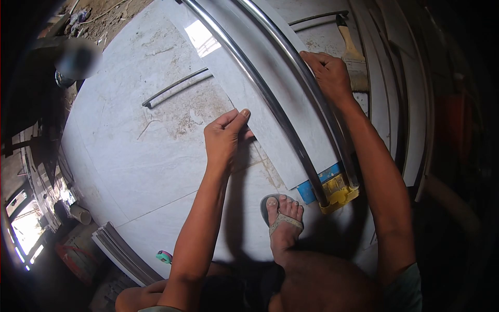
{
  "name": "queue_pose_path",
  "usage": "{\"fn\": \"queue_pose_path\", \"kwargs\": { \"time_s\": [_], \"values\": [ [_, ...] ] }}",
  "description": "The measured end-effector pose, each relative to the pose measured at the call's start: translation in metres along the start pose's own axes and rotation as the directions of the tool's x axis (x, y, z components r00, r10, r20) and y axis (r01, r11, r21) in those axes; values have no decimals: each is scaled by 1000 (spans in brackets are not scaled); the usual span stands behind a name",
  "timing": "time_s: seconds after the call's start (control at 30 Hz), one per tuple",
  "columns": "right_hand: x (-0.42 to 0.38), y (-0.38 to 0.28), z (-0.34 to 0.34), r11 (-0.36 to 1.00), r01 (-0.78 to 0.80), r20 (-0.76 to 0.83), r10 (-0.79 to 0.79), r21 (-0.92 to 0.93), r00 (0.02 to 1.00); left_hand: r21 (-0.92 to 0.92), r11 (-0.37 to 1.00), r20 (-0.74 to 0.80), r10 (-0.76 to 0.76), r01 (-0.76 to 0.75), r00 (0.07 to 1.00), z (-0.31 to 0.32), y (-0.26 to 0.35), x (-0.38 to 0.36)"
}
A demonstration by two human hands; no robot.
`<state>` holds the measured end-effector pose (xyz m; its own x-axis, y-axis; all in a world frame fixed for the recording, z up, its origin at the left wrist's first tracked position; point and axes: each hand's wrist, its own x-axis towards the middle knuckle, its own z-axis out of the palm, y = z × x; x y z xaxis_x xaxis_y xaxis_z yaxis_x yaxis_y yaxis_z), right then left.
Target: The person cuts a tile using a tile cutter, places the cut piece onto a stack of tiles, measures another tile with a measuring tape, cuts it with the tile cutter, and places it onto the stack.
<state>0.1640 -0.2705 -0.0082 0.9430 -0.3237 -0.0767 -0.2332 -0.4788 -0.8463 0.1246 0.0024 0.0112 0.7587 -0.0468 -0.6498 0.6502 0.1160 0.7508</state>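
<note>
A long grey-white tile lies under the two metal rails of a manual tile cutter. The cutter has a yellow end piece and a blue base, mostly covered by the tile. My left hand pinches the tile's left edge, thumb on top and fingers underneath. Beyond the right rail, my right hand is closed at the tile's right edge; its fingertips are partly hidden. A thin black support arm sticks out left of the cutter, and a second arm out to the right.
Larger pale floor tiles with dust lie beneath. A wooden-handled brush rests at the upper right, beside stacked tile strips. More strips and a tape measure lie lower left. My sandalled foot is near the cutter's end.
</note>
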Motion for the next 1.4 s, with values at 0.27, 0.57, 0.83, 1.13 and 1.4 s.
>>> {"fn": "queue_pose_path", "kwargs": {
  "time_s": [0.27,0.57,0.83,1.13,1.4],
  "values": [
    [2,3,0,999,-33,9,33,1,999,-4,1000,-12,-8,8,1000,2,1,1],
    [2,1,0,998,-54,0,54,-27,999,-23,999,-6,-21,21,1000,3,2,0],
    [-8,4,-14,984,-26,65,38,-175,997,2,1000,28,-14,14,999,3,-2,-6],
    [-59,5,-37,987,-141,74,147,-72,986,1,996,42,-90,90,995,6,-55,-48],
    [-56,10,-34,990,-98,80,107,-103,991,4,999,73,-45,45,996,11,-81,-75]
  ]
}}
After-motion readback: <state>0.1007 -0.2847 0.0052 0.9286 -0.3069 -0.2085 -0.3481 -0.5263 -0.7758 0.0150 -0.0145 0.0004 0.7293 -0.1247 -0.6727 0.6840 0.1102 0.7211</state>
